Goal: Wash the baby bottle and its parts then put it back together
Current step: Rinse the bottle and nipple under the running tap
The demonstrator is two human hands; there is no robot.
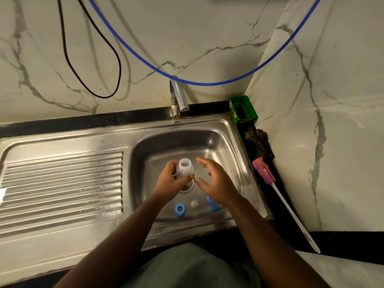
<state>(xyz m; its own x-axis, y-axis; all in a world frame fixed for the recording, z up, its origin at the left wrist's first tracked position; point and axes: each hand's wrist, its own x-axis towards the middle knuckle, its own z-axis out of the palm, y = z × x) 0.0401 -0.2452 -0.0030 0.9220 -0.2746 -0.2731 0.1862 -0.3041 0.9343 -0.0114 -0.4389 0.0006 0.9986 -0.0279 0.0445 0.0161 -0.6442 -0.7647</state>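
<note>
1. Marble-patterned wall panels [187,38] enclose the work area on the far side and on the right; a blue hose [207,82] and a black cable [112,59] hang across them.
2. A stainless steel sink [232,146] with a ribbed drainboard [62,183] on its left is set into the counter. A tap [179,96] is mounted behind the basin, and no water is seen running from it.
3. A bottle brush [286,208] with a pink head is laid on the dark counter strip to the right of the basin, handle towards the person. It is nearer to the right hand than to the left.
4. The bottle [185,167] is held above the drain, roughly upright, with its open neck turned upward and slightly away from the person. No cap or teat is fitted.
5. The left hand [170,179] is closed round the bottle body from the left side.
6. The right hand [216,179] is held just beside the bottle on its right, fingers spread and relaxed, with nothing gripped. Contact with the bottle cannot be confirmed.
7. A blue ring [180,209] and a small clear part [194,203], probably the teat, are resting on the basin floor, near the person. A second blue part [213,206] is partly hidden under the right wrist.
8. The washing step is judged to be at an early stage; the brush is reached by moving the right hand outward to the right.
</note>
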